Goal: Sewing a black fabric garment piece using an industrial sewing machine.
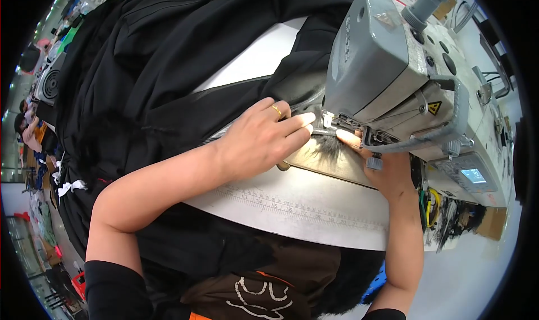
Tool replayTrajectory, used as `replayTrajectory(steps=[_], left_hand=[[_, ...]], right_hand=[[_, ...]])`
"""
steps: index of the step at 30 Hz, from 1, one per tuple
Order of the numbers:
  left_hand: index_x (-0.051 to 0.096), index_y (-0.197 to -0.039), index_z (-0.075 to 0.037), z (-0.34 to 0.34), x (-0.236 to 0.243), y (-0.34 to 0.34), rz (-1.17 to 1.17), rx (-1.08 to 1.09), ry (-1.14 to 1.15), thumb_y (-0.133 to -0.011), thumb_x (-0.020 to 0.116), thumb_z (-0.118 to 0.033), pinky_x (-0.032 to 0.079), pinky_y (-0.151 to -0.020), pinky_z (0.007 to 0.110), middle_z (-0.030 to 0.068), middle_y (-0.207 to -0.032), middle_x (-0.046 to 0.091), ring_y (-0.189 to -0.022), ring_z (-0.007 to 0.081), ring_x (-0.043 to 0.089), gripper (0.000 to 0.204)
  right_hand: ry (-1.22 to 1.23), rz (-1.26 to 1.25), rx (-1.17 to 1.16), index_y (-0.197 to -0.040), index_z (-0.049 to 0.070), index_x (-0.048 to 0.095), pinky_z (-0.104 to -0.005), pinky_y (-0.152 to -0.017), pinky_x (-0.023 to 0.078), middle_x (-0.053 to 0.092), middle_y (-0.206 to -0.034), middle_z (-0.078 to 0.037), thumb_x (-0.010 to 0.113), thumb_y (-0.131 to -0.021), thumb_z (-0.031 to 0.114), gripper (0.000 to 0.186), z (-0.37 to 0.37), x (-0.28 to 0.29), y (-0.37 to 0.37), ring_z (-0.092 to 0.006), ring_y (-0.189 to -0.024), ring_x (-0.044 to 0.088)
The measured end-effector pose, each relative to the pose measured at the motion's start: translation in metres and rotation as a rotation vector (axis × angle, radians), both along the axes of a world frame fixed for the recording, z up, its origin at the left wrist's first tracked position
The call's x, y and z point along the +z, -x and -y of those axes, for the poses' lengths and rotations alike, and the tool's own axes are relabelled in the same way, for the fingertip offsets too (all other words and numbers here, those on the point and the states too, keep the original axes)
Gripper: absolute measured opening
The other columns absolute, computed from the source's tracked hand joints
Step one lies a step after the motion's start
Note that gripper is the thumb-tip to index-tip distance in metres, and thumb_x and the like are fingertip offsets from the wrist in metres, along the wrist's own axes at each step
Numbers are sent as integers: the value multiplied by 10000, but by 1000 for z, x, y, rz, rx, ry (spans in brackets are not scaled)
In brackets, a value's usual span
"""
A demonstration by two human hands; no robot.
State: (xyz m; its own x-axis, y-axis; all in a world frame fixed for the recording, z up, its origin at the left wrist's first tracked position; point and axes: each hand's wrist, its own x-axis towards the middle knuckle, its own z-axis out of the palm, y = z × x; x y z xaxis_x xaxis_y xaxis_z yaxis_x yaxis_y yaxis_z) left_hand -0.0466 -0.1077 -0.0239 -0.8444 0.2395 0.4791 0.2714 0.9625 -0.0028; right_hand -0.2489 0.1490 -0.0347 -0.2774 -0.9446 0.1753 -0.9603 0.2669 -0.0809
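Observation:
A grey-and-white sewing machine (pixel 370 50) stands on the right, its needle area lit. Black fabric (pixel 314 115) with dark fur (pixel 331 147) along its edge lies under the presser foot. My left hand (pixel 261 137), with a gold-coloured ring, is closed on the fabric edge just left of the foot, fingertips pinched together. From the right, my right hand (pixel 387 165) reaches in beneath the machine head. Its fingertips press the fabric edge beside the foot, and the machine's guard partly hides the other fingers.
A large pile of black garment cloth (pixel 168 50) covers the table's left and far side. A white curved plate with a printed ruler (pixel 292 210) borders the front. A small lit screen (pixel 473 176) and yellow cables (pixel 432 208) sit at the right. Brown cloth (pixel 264 292) is over my lap.

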Motion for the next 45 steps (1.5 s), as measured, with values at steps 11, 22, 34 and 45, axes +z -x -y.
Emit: replayTrajectory(steps=[11, 22, 34, 45], left_hand=[[624, -953, -69, 9, 2, 15, -5, -37, 35, -865, 676, -126, 494, -862, 365, 42, -884, 665, -1003, 249, 667, 116], [632, -937, -77, 8, 1, 23, 66, -36, 88, -861, 702, -123, 485, -871, 357, 44, -812, 672, -1015, 245, 671, 113], [619, -914, -92, 8, -2, 27, 58, -60, 110, -859, 693, -116, 498, -875, 358, 51, -752, 654, -975, 257, 687, 95], [623, -919, -87, 10, -2, 28, 96, -43, 75, -868, 701, -110, 511, -904, 364, 56, -744, 662, -1021, 273, 706, 95]], right_hand=[[-37, 181, -195, -1221, 288, 746, -442, -811, 613, 773, -1076, -69, 672, -1004, 353, 238, -8, -1, 10, -361, -990, 733], [0, 101, -147, -1140, 108, 772, -449, -901, 591, 773, -1083, -137, 655, -952, 265, 272, -12, 3, 13, -379, -1007, 726], [149, -229, -98, -950, 36, 753, -464, -760, 557, 727, -869, -194, 761, -888, 324, 295, -17, -19, 26, -386, -864, 721], [232, -113, -72, -1001, 95, 784, -479, -774, 554, 730, -889, -152, 723, -931, 363, 284, -9, -17, 23, -367, -861, 715]])
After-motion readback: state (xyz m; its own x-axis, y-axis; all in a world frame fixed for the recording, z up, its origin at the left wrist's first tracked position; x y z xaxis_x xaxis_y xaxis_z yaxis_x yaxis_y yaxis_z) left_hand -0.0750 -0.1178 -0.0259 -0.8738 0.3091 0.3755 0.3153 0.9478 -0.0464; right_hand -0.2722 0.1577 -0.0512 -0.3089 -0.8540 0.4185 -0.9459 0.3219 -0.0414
